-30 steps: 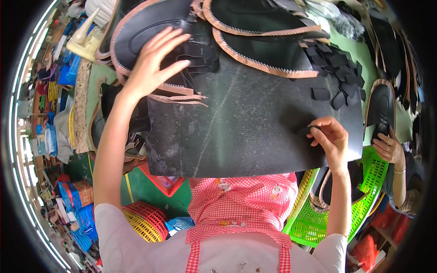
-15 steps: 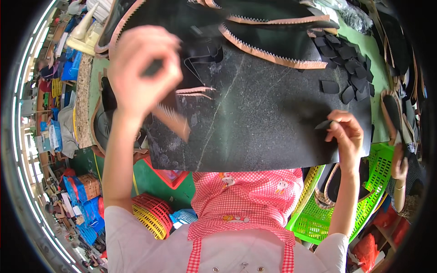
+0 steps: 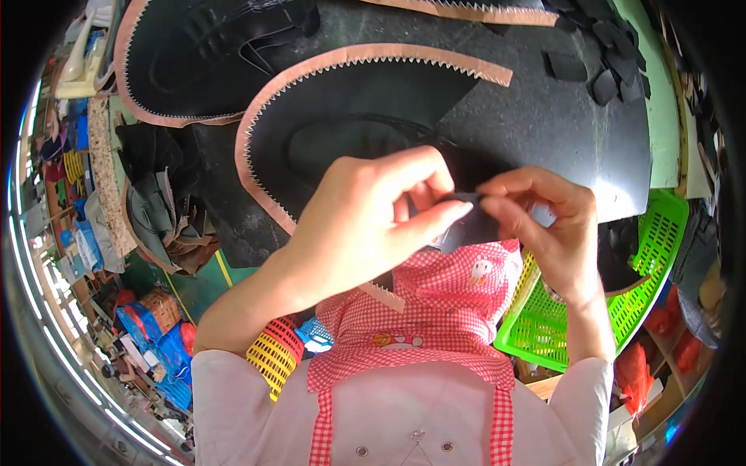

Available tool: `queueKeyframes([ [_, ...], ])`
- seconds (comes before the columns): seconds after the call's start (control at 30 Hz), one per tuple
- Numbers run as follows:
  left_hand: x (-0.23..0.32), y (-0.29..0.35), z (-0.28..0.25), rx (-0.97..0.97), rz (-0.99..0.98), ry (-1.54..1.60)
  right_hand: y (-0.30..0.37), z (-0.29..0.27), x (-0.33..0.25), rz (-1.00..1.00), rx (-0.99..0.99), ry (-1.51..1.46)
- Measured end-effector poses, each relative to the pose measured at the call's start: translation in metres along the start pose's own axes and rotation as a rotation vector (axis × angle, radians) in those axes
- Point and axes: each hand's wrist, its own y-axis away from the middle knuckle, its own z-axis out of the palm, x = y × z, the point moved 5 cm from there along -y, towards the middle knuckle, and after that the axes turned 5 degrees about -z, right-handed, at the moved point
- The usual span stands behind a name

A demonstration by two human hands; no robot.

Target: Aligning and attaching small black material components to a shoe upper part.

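My left hand [image 3: 373,206] and my right hand [image 3: 548,221] meet over the board's front edge. Both pinch at a small dark piece [image 3: 470,227], thumb against fingertips. Whether it is a loose patch or part of the larger piece cannot be told. Beneath my left hand lies a black shoe upper [image 3: 373,97] with a tan, zigzag-stitched edge. That edge curves round its left side and passes under my left wrist. Its tan end [image 3: 385,297] shows below my forearm, over the checked apron. Part of the upper is hidden by my left hand.
Another black upper [image 3: 210,54] lies behind on the dark board [image 3: 536,116]. Several small black patches [image 3: 606,62] are heaped at the far right. A green basket [image 3: 645,287] stands to the right of my body. Stacked dark pieces [image 3: 167,213] sit at the left.
My left hand has come down from the left and met my right hand, which has moved left with its small black piece. An upper now lies at the board's front. The view has shifted.
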Motion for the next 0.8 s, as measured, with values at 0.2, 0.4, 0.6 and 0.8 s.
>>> queueKeyframes([
  [0.2,-0.012,-0.001,0.004,-0.085,-0.162,0.013,0.002,-0.009,-0.006,-0.561,0.154,0.779],
  [0.4,-0.017,-0.009,0.004,-0.122,-0.321,0.005,0.003,-0.01,-0.001,-0.584,0.174,0.772],
  [0.6,-0.016,-0.01,0.006,-0.129,-0.342,-0.012,0.002,-0.009,0.0,-0.611,0.187,0.77],
  [0.8,-0.018,-0.01,0.007,-0.1,-0.33,-0.032,0.002,-0.008,0.0,-0.607,0.192,0.774],
])
